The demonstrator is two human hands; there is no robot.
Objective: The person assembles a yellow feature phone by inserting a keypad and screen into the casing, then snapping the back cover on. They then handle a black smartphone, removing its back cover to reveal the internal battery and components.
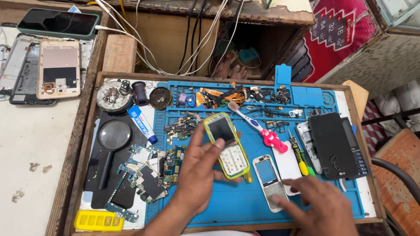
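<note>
yellow keypad phone: lying in the grip of the left hand, fingers pinching its edges, raised over the blue mat; long axis tilting from upper left to lower right. silver phone frame: resting flat just right of it, the right hand pressing spread fingertips on its lower end. the phone's underside is hidden; the right wrist is cut off.

A worn wooden workbench stands against a wooden shelf; tiled wall at right; even daylight.
</note>
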